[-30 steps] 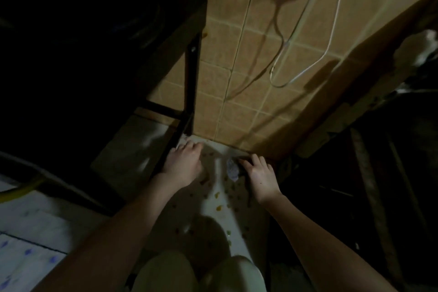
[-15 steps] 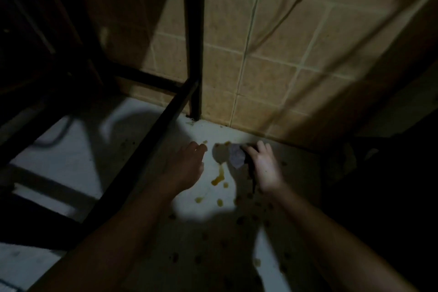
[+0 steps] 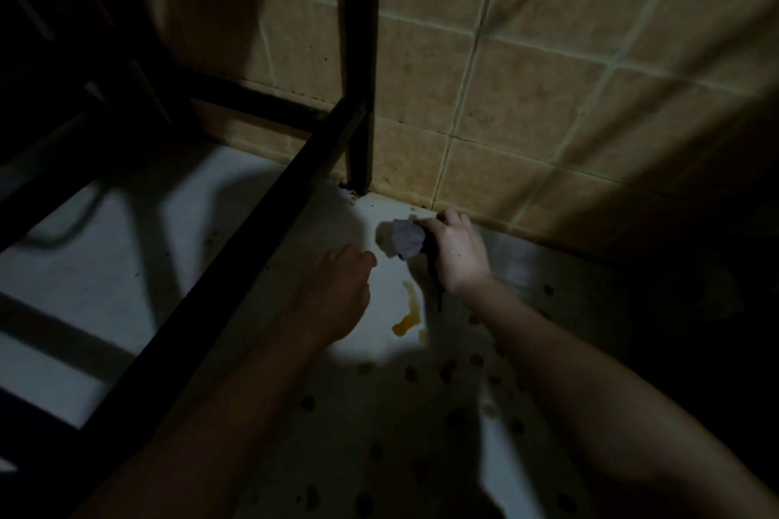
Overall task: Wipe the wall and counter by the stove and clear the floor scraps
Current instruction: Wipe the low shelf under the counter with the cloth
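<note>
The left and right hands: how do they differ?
The right hand grips a crumpled pale wad; the left hand holds nothing. The right hand is lit, close to the wall; the left hand is in shadow, nearer the black frame. Both are low over the floor.

Dim corner of the floor (image 3: 105, 274) by the tiled wall (image 3: 527, 88), bit of a mess
Right hand (image 3: 459, 253) grips a pale crumpled wad (image 3: 404, 240) down at the wall's foot; left hand (image 3: 337, 291) sits just beside it, fingers lost in shadow. Orange smear (image 3: 409, 314) between the 2 wrists, dark scraps (image 3: 447, 375) nearer.
</note>
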`<state>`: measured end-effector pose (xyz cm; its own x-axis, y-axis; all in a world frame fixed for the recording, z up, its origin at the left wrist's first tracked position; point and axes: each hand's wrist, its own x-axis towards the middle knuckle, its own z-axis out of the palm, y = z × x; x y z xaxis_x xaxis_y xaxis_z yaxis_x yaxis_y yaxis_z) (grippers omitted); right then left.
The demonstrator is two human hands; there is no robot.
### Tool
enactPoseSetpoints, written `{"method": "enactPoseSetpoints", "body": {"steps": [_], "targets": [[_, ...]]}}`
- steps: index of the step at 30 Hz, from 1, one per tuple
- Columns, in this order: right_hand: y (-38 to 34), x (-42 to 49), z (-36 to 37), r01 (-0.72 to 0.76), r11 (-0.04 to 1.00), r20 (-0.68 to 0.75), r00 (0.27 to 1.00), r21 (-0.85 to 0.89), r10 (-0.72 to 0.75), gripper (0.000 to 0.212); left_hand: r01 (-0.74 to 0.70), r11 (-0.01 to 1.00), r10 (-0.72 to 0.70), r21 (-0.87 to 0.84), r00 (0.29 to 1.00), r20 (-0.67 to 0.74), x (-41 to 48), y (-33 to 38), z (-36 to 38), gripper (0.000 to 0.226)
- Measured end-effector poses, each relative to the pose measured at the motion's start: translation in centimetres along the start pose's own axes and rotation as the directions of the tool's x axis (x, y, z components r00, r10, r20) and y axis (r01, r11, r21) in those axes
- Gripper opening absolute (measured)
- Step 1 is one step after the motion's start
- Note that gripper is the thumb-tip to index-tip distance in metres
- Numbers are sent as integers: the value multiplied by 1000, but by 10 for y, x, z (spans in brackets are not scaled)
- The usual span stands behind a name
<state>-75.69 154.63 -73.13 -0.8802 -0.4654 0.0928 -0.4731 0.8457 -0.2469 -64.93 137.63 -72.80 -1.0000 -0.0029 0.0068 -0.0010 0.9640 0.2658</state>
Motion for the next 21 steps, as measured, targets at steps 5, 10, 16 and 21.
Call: {"method": "enactPoseSetpoints", "body": {"steps": [5,10,16,21], "targets": [[-18,40,22,8,999,-20,1000,31,-7,46,120,993,-120,16,992,-26,9,-27,24,46],[-24,52,67,30,998,250,967,47,-41,46,186,982,-187,39,982,27,18,-46,41,48],[-27,67,83,8,994,245,969,109,-35,54,192,981,-193,37,981,30,12,-58,54,42],[-34,93,82,1,995,215,976,104,-24,43,117,988,-115,-100,993,24,12,-36,52,31]]}}
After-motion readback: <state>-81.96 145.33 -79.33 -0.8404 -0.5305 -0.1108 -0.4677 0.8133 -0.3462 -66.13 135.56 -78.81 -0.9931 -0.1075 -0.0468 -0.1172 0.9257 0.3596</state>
